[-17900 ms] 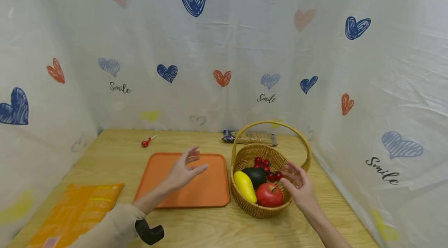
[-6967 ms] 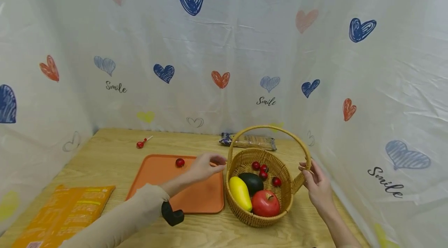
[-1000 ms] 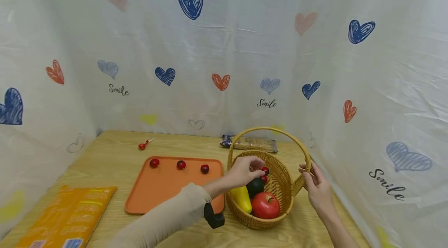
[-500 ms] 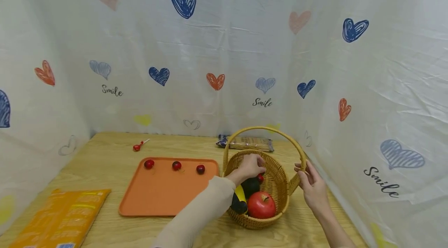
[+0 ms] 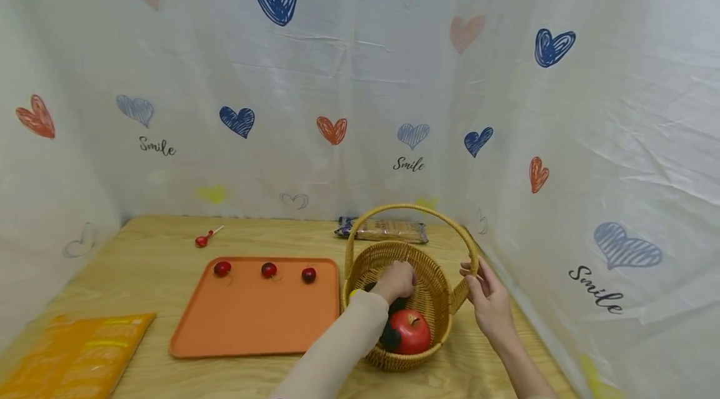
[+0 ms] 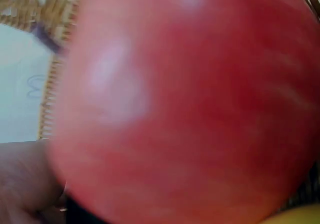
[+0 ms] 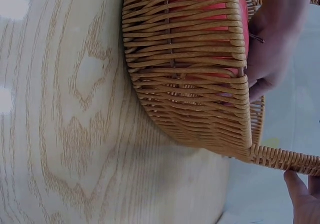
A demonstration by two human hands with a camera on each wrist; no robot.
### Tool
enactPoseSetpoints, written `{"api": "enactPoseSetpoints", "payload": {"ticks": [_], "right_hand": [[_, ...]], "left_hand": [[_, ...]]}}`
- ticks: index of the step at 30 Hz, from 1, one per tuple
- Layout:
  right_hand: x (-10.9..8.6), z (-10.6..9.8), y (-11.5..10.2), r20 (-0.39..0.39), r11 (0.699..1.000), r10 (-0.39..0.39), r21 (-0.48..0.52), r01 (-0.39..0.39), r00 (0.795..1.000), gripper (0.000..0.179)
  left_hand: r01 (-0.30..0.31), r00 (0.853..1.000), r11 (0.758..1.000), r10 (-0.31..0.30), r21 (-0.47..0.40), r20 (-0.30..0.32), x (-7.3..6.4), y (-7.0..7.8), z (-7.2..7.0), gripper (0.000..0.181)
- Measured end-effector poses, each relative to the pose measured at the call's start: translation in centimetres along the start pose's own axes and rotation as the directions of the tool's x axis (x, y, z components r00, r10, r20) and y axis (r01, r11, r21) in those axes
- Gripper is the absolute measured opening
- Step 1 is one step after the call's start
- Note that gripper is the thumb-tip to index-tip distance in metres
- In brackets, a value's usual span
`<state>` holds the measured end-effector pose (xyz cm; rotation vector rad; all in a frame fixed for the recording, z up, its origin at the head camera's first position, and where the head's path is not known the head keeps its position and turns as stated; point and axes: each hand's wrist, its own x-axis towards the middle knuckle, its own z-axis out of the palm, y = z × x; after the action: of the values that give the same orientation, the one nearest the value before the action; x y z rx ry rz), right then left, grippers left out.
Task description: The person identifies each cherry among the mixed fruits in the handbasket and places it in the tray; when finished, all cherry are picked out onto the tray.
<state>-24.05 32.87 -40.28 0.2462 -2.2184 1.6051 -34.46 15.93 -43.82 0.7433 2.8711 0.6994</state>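
My left hand (image 5: 399,279) reaches down inside the wicker basket (image 5: 441,280), its fingertips hidden; I cannot tell whether they pinch a cherry. Beneath that wrist sits a red apple (image 5: 413,329), which fills the left wrist view. Part of a dark avocado (image 5: 398,305) and a sliver of a yellow mango (image 5: 353,294) show around the sleeve. My right hand (image 5: 490,302) grips the basket's arched handle (image 5: 407,206) low on its right side. Three cherries, a left one (image 5: 222,269), a middle one (image 5: 269,270) and a right one (image 5: 309,274), lie along the far edge of the orange tray (image 5: 253,330).
A red lollipop (image 5: 202,241) lies behind the tray. Behind the basket is a clear packet (image 5: 388,230) with a blue end. An orange bag (image 5: 79,355) lies at the front left. A curtain with printed hearts closes off the back and sides.
Three cherries have come onto the tray since the earliest frame. My right hand has taken hold of the handle. Over the last second my left hand has sunk deeper into the basket.
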Motion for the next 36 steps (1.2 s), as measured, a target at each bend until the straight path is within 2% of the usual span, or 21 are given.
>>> {"api": "enactPoseSetpoints", "payload": {"ticks": [3,7,12,17,22,24,27,33,36], "right_hand": [[0.0,0.3,-0.1,0.003,1.000,-0.002,-0.017,0.002,1.000,0.044],[0.0,0.5,-0.2,0.009,1.000,0.004,-0.025,-0.003,1.000,0.044],[-0.3,0.1,-0.2,0.022,0.999,0.025,-0.036,-0.024,0.999,0.044],[-0.6,-0.4,-0.2,0.027,0.999,0.030,-0.023,-0.029,0.999,0.047],[-0.7,-0.6,0.0,0.034,0.999,0.037,-0.039,-0.036,0.999,0.048],[-0.7,-0.6,0.0,0.036,0.997,0.047,-0.060,-0.045,0.998,0.048],[-0.7,-0.6,0.0,0.037,0.996,0.055,-0.078,-0.052,0.998,0.048],[-0.5,-0.3,-0.3,0.043,0.997,0.054,-0.050,-0.052,0.998,0.048],[-0.4,-0.1,-0.5,0.042,0.998,0.049,-0.053,-0.046,0.998,0.047]], "left_hand": [[-0.005,1.000,0.999,0.003,0.053,0.021,-0.2,-0.4,0.1,0.016],[-0.018,1.000,1.000,0.018,-0.007,-0.002,-0.4,-0.5,-0.2,0.014],[-0.051,0.997,0.989,0.043,-0.139,-0.056,-1.2,-0.1,-1.4,0.013],[-0.087,0.993,0.948,0.056,-0.306,-0.107,-2.4,0.3,-2.3,0.017],[-0.144,0.986,0.903,0.099,-0.405,-0.132,-4.1,0.4,-2.9,0.017],[-0.168,0.983,0.893,0.121,-0.418,-0.137,-4.9,0.4,-3.2,0.017],[-0.189,0.980,0.885,0.140,-0.425,-0.144,-5.9,0.4,-3.6,0.015],[-0.232,0.971,0.883,0.182,-0.408,-0.156,-8.2,0.2,-4.5,0.014],[-0.264,0.964,0.858,0.220,-0.441,-0.149,-9.8,0.1,-5.0,0.015]]}}
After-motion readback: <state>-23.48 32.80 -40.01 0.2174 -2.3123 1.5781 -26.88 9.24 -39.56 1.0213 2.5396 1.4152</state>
